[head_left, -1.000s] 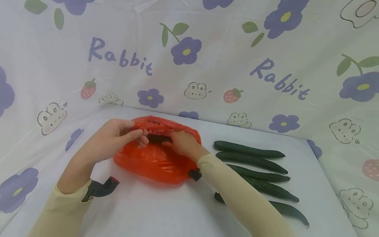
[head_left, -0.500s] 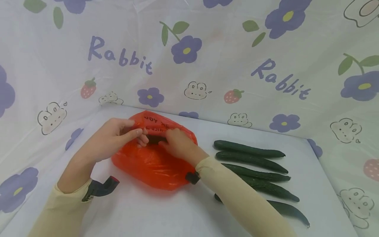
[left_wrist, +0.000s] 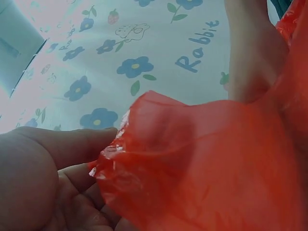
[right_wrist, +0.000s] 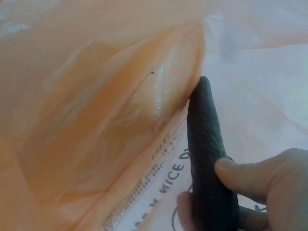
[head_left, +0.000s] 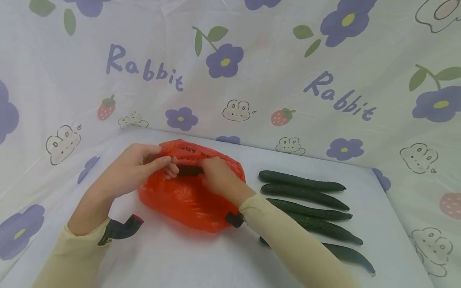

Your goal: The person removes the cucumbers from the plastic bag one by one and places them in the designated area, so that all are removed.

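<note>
A red plastic bag [head_left: 180,204] with dark printing bulges on the white table. At its left edge my left hand [head_left: 138,168] pinches the rim between thumb and fingers; the left wrist view shows the crumpled film [left_wrist: 118,149] there. My right hand [head_left: 225,180] reaches into the mouth of the bag. Inside, it grips a dark green cucumber [right_wrist: 207,139], thumb on one side and fingers round the other. The cucumber's tapered end points away from the hand, close to the bag's wall. Part of the same cucumber [head_left: 189,171] shows between my hands in the head view.
Several cucumbers [head_left: 302,181] lie in a rough row on the table to the right, and my right forearm [head_left: 288,236] passes over some of them. A printed cloth [head_left: 201,92] with flowers and rabbits stands behind the table [head_left: 187,264].
The right hand has shifted slightly left within the bag. The bag's front bulges a little further toward me. My left hand keeps its hold on the rim, nearly still.
</note>
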`<state>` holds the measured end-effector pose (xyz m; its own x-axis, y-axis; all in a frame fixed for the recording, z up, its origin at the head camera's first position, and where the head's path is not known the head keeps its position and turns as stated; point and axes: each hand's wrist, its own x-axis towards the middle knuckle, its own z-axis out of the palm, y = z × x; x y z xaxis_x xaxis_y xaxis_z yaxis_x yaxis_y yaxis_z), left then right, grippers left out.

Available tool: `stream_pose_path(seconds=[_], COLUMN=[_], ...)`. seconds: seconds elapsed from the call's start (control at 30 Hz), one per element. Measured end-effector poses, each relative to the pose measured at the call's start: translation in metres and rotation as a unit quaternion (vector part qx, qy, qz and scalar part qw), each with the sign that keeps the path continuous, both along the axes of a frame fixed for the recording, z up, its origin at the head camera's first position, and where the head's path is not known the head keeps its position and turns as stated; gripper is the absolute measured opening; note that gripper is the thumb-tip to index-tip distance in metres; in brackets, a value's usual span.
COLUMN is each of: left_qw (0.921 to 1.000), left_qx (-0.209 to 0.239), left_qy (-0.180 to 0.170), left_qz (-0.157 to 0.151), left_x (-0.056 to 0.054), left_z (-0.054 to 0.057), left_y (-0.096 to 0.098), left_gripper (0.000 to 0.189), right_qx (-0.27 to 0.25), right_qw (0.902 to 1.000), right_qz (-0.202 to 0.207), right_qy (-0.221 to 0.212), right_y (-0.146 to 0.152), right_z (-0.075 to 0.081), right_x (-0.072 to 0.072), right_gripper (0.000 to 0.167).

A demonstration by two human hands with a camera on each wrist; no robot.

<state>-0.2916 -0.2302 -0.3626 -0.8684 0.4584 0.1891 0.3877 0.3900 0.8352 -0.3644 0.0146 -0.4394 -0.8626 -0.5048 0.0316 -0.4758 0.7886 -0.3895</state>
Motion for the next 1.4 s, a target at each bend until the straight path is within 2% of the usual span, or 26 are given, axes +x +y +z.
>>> stream_pose_path(seconds=[0.13, 0.2, 0.4, 0.63, 0.77, 1.2, 1.4], left_qw=[0.9999, 0.9998, 0.9999, 0.9999, 0.9999, 0.9998, 0.9998], left_qx=[0.006, 0.008, 0.014, 0.012, 0.008, 0.011, 0.008], left_qy=[0.013, 0.019, 0.010, -0.002, -0.001, 0.004, 0.007], left_qz=[0.003, 0.004, 0.003, 0.010, 0.011, 0.017, 0.017], left_x=[-0.001, -0.001, -0.002, -0.002, -0.002, -0.003, -0.003], left_z=[-0.001, -0.001, -0.001, -0.001, -0.001, 0.000, 0.000], left_y=[-0.001, -0.002, -0.002, -0.001, 0.000, -0.001, -0.002], left_gripper=[0.018, 0.018, 0.019, 0.019, 0.020, 0.019, 0.019], right_qx=[-0.009, -0.012, -0.031, -0.085, -0.097, -0.160, -0.169], right_qw=[0.9980, 0.9972, 0.9972, 0.9938, 0.9921, 0.9829, 0.9806], right_qz=[0.013, 0.011, -0.025, -0.040, -0.055, -0.064, -0.076], right_qy=[0.061, 0.073, 0.062, 0.059, 0.057, 0.066, 0.062], right_y=[0.006, 0.010, 0.022, 0.038, 0.047, 0.082, 0.095], right_z=[0.001, 0.004, 0.006, 0.009, 0.013, 0.014, 0.014], right_x=[0.001, 0.003, 0.014, 0.027, 0.034, 0.049, 0.054], right_gripper=[0.034, 0.038, 0.045, 0.042, 0.042, 0.042, 0.040])
